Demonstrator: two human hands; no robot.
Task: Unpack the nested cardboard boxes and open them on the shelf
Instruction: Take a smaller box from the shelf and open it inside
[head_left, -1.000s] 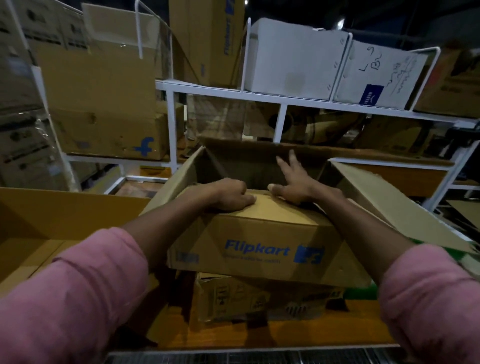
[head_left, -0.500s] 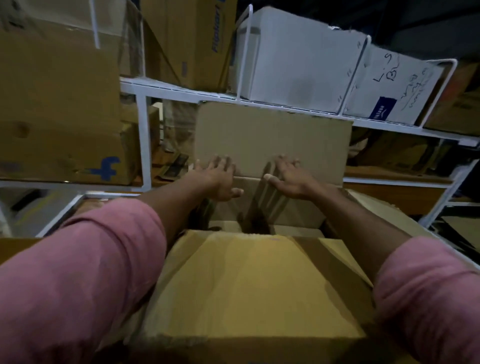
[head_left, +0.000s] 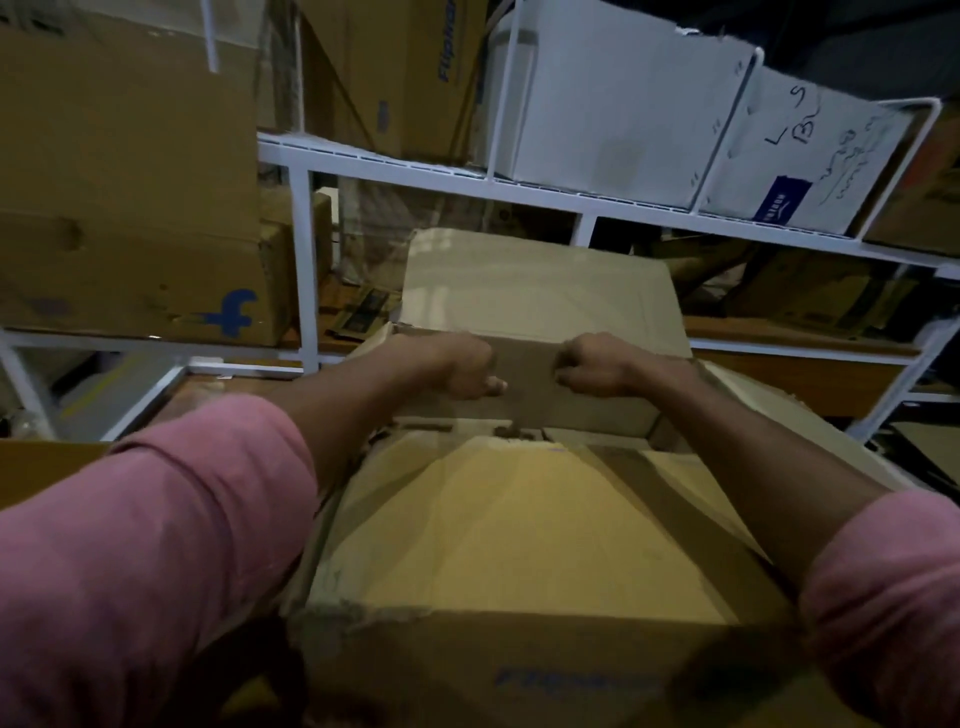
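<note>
A brown Flipkart cardboard box stands open right in front of me, its near flap folded toward me. A smaller brown inner box rises from its far side, its top face tilted up. My left hand and my right hand are both curled over the inner box's near top edge, side by side and a short gap apart. Pink sleeves cover both upper arms. The inside of the outer box is mostly hidden by the flap.
A white metal shelf rack stands behind. On its upper level sit two white boxes and a tall brown box. A large brown box with a blue "f" stands at left. Flattened cardboard lies at right.
My hands went from flat with spread fingers on the raised panel to curled fists gripping the inner box's edge. The view has tilted closer over the outer box.
</note>
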